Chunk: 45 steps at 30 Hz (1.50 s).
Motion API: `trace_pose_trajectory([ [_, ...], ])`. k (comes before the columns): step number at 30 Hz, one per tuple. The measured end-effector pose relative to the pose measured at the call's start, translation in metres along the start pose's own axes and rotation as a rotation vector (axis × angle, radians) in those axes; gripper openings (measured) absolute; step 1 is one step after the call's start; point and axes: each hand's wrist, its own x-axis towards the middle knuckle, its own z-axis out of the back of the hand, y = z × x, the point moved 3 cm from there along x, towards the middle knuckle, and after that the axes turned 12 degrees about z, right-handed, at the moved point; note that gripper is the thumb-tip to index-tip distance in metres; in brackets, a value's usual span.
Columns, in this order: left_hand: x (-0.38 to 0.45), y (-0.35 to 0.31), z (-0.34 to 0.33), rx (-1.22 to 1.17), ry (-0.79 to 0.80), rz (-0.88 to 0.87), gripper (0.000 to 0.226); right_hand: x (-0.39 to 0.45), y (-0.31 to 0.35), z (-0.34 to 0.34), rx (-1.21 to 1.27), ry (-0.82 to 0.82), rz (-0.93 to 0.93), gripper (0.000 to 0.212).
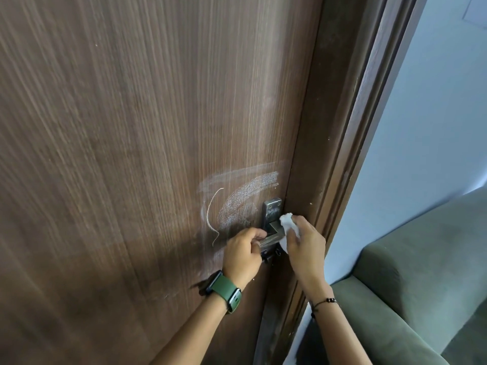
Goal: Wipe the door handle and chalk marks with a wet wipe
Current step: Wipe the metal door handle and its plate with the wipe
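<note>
The door (131, 127) is dark brown wood grain and fills most of the view; its right edge meets the frame (340, 154). The handle (274, 234) is a metal lever on a rectangular plate, mounted near the door's right edge, low in the view.

The left hand (243, 252) is closed around the free end of the lever, fingers curled over its top. A green watch (224, 292) sits on the left wrist.

The right hand (305, 239) is closed on a white wipe (287, 226), bunched between thumb and fingers. The wipe is pressed against the handle where the lever joins the plate, and part of it hangs down beside the lever. A dark beaded bracelet (325, 301) is on the right wrist.

The chalk marks (245, 196) lie on the door just left of and above the plate: a broad speckled white curved band, fainter smeared streaks above it, and a thin curved line to its left.

A grey-green sofa (408, 272) stands right of the frame, against a pale wall (434, 114).
</note>
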Motion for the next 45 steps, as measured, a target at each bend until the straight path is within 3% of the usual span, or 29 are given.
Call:
trace_pose_trajectory([
  [8,0.002,0.006,0.004,-0.136,0.056,0.116,0.029,-0.009,0.005,-0.01,-0.111,0.124,0.038,0.029],
  [12,-0.001,0.018,0.009,-0.246,0.085,0.225,0.026,-0.002,0.006,-0.004,-0.158,0.131,0.077,0.015],
  [15,-0.005,0.027,0.01,-0.328,0.126,0.335,0.024,0.008,0.01,-0.002,-0.182,0.131,0.096,0.026],
  [21,-0.005,0.032,0.011,-0.417,0.125,0.412,0.026,-0.003,0.026,-0.01,-0.289,0.143,0.107,0.017],
  [25,-0.006,0.029,0.01,-0.485,0.082,0.44,0.031,-0.027,0.056,-0.029,-0.199,0.285,0.311,0.022],
  [30,-0.005,0.028,0.013,-0.568,0.09,0.509,0.028,-0.008,0.023,-0.011,-0.226,0.153,0.16,0.024],
  [36,-0.003,0.024,0.015,-0.7,0.007,0.56,0.029,-0.028,0.038,-0.03,-0.069,0.184,0.428,0.028],
  [40,-0.003,0.023,0.017,-0.636,0.08,0.567,0.038,-0.016,0.014,-0.015,-0.125,0.059,0.19,0.022],
  [42,-0.003,0.022,0.016,-0.63,0.04,0.558,0.041,-0.027,0.034,-0.032,-0.08,0.066,0.292,0.021],
  [45,-0.002,0.021,0.019,-0.595,0.015,0.551,0.043,-0.064,0.04,-0.057,-0.093,0.296,0.525,0.016],
])
